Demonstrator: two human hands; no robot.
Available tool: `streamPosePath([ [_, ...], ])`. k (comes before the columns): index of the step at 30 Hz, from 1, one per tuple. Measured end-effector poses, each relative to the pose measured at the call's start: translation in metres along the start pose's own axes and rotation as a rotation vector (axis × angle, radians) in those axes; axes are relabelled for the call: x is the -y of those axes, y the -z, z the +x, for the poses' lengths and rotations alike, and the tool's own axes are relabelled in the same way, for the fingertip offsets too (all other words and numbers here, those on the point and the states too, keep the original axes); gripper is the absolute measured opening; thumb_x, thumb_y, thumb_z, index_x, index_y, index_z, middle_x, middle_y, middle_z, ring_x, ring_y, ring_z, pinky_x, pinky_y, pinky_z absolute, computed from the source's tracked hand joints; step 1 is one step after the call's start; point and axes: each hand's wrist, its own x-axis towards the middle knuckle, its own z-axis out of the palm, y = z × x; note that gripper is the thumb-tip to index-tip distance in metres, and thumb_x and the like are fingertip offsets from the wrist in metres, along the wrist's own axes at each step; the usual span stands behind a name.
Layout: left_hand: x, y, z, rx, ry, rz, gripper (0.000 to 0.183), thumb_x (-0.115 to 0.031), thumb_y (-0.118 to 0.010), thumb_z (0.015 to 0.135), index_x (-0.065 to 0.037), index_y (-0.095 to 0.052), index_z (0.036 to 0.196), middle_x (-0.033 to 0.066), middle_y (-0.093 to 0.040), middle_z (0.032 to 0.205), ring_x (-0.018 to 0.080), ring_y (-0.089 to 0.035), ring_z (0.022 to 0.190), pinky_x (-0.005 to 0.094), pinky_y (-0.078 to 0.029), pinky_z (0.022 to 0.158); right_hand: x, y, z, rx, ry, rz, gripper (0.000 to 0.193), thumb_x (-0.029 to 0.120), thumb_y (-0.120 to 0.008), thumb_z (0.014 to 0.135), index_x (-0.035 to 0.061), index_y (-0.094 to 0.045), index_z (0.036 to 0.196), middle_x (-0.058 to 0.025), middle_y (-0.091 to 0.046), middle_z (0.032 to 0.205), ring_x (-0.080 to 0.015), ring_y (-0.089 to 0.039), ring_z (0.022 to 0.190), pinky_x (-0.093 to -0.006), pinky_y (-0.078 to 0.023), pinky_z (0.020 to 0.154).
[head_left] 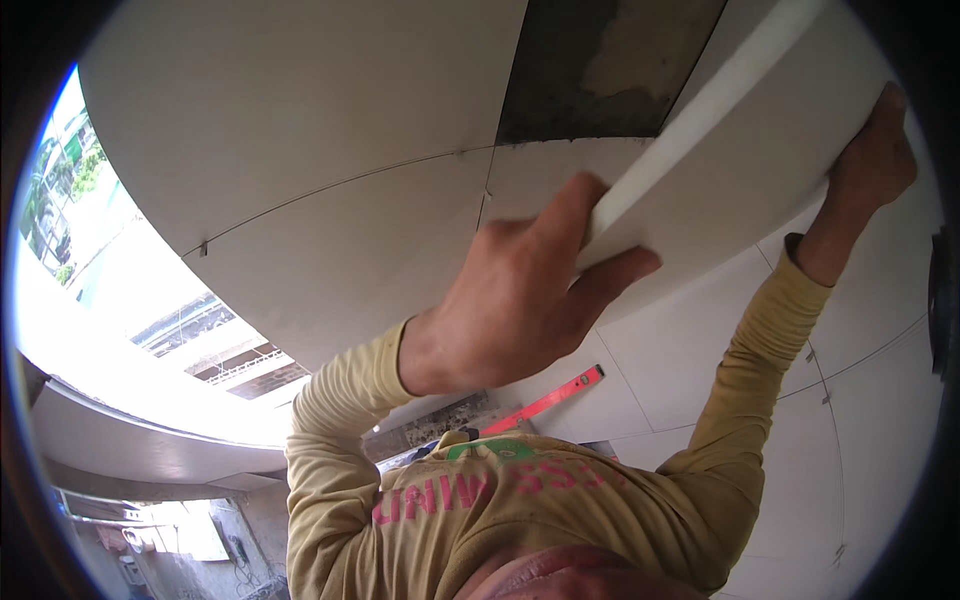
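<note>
A large pale tile [740, 165] is tilted up off the tiled surface, its white edge running from the middle of the head view to the upper right. My left hand [515, 285] pinches its near left corner, with the thumb along the face and the fingers over the edge. At the far right, my right hand [880, 155] grips the opposite end; part of its fingers is hidden. Beyond the held tile lies a dark, rough rectangular patch [555, 75] bordered by laid tiles [330, 130].
Behind my left forearm, a red spirit level [550, 400] rests on the tiles. Small clips [204, 248] stick up from some joints. A bright opening to the outdoors [150, 280] is on the left. A dark round object [938, 300] shows at the right rim.
</note>
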Motion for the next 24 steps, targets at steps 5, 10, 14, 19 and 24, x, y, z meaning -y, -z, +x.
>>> streamPosePath([
  [5,0.022,-0.011,-0.094,0.167,0.280,0.035,0.035,-0.013,-0.079,0.087,0.000,-0.060,0.113,0.0175,-0.074,0.084,0.0333,-0.075,0.075,0.0362,-0.059,0.065,-0.040,0.038,-0.132,0.124,0.129,0.194,0.075,0.072,-0.047,0.096,0.0052,-0.052,0.064,0.0027,-0.046,0.056,-0.0077,-0.038,0.052,-0.0252,-0.028,0.050],
  [10,0.052,-0.015,-0.160,0.102,0.437,0.092,0.032,-0.012,-0.076,0.088,-0.005,-0.064,0.117,0.0165,-0.072,0.078,0.0327,-0.071,0.066,0.0383,-0.055,0.058,-0.062,0.059,-0.264,0.260,-0.078,0.300,0.078,0.081,-0.049,0.088,0.0057,-0.050,0.066,-0.0039,-0.051,0.063,-0.0202,-0.048,0.061,-0.0318,-0.037,0.056],
  [14,0.067,-0.005,-0.212,0.309,0.773,0.275,0.031,-0.014,-0.075,0.089,-0.005,-0.066,0.117,0.0201,-0.072,0.081,0.0357,-0.071,0.070,0.0404,-0.055,0.060,-0.080,0.073,-0.374,0.369,-0.181,0.411,0.068,0.071,-0.061,0.087,0.0057,-0.051,0.069,-0.0059,-0.052,0.065,-0.0223,-0.050,0.062,-0.0347,-0.040,0.061],
  [19,0.060,-0.001,-0.257,0.235,0.807,0.481,0.029,-0.020,-0.076,0.086,0.000,-0.069,0.106,0.0209,-0.067,0.070,0.0376,-0.068,0.063,0.0413,-0.052,0.059,-0.075,0.082,-0.487,0.625,-0.383,0.465,0.037,0.040,-0.068,0.082,0.0085,-0.053,0.071,-0.0072,-0.054,0.069,-0.0241,-0.051,0.065,-0.0372,-0.042,0.065],
  [24,0.044,0.010,-0.279,0.440,0.824,0.600,0.025,-0.019,-0.069,0.086,-0.015,-0.074,0.110,0.0080,-0.070,0.094,0.0213,-0.070,0.068,0.0347,-0.055,0.059,-0.062,0.110,-0.535,0.907,-0.681,0.581,0.052,0.050,-0.057,0.098,0.0063,-0.053,0.070,-0.0067,-0.057,0.069,-0.0221,-0.054,0.067,-0.0359,-0.041,0.065],
])
